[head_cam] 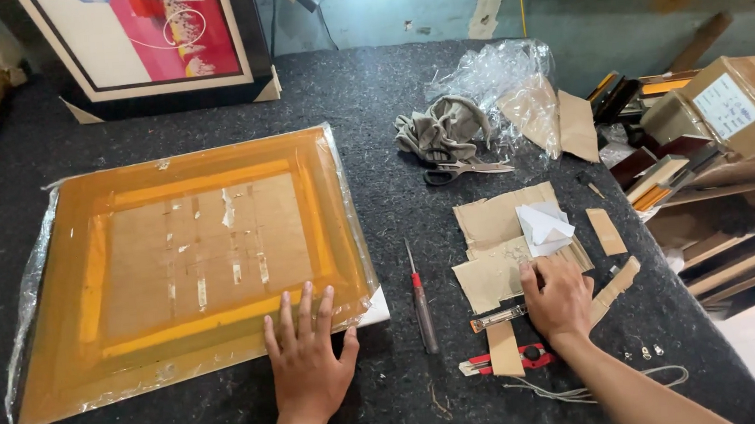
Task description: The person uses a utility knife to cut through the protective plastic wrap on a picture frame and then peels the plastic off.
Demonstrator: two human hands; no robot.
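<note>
A picture frame (190,260) lies face down on the dark felt table (370,106), wrapped in amber plastic film with a cardboard back. My left hand (308,354) rests flat on its near right corner, fingers spread, holding nothing. My right hand (559,295) presses palm down on a pile of brown cardboard scraps (495,248), next to a folded white paper (544,225). A small knife (496,318) lies just left of that hand.
A red-handled awl (421,304) lies between my hands. A red cutter (505,362), scissors (463,171), a grey cloth (442,128), bubble wrap (501,75), small screws (644,352) and a wire (585,388) are about. Frame mouldings (704,189) pile at the right, a framed picture (153,42) behind.
</note>
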